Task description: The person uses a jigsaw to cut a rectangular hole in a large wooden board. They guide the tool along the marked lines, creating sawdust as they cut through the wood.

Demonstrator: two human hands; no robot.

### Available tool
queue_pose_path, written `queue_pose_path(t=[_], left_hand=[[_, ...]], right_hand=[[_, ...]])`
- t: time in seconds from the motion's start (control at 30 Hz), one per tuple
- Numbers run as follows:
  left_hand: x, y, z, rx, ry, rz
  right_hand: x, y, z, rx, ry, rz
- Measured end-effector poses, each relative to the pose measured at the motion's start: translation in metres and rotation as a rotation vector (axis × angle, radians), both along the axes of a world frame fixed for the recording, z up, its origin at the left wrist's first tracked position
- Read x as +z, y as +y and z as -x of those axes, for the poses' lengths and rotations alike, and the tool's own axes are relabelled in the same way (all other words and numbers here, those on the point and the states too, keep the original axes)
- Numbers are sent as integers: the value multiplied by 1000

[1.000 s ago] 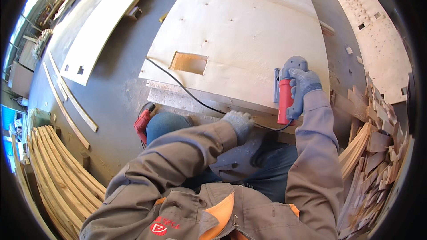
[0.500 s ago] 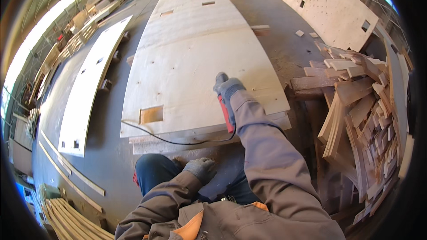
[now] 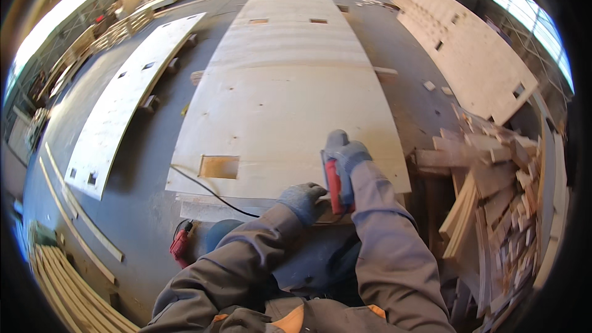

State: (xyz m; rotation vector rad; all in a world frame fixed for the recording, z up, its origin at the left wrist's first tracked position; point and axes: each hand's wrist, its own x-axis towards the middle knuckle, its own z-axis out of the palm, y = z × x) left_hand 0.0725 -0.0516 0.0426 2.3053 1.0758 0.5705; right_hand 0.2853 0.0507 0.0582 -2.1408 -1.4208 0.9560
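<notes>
A red corded power tool point(image 3: 333, 186) with a slim body stands over the near right part of a long pale plywood panel point(image 3: 290, 111). My gloved right hand point(image 3: 346, 151) is wrapped round its upper end; the tool's working end is hidden. Beside the tool, at the panel's near edge, is my gloved left hand point(image 3: 299, 202), fingers bent loosely and reaching toward it. Nothing shows in that hand, though its palm side is hidden. A black cord point(image 3: 213, 191) runs over the panel's near left corner and disappears behind my left forearm. A rectangular cutout point(image 3: 219, 167) lies in the panel's near left part.
A second red tool point(image 3: 180, 245) lies on the floor left of my knee. A wood offcut pile point(image 3: 502, 191) rises at the right. A narrower panel point(image 3: 126, 95) lies left, and another board point(image 3: 465, 55) leans far right. Long strips point(image 3: 80, 290) are stacked near left.
My left hand has risen from near my knee to the panel's edge beside the tool. My right hand and the tool sit lower and farther right in view. The head view has shifted.
</notes>
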Motion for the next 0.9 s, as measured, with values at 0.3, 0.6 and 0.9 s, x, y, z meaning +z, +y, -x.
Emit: queue_pose_path(t=[0.3, 0.6, 0.9], left_hand=[[-3, 22, -5, 108, -13, 159], [-12, 25, -14, 80, -46, 149], [-55, 40, -56, -15, -95, 53]], right_hand=[[44, -25, 20, -256, 440, 21], [42, -25, 19, -212, 421, 50], [27, -23, 1, -217, 164, 14]])
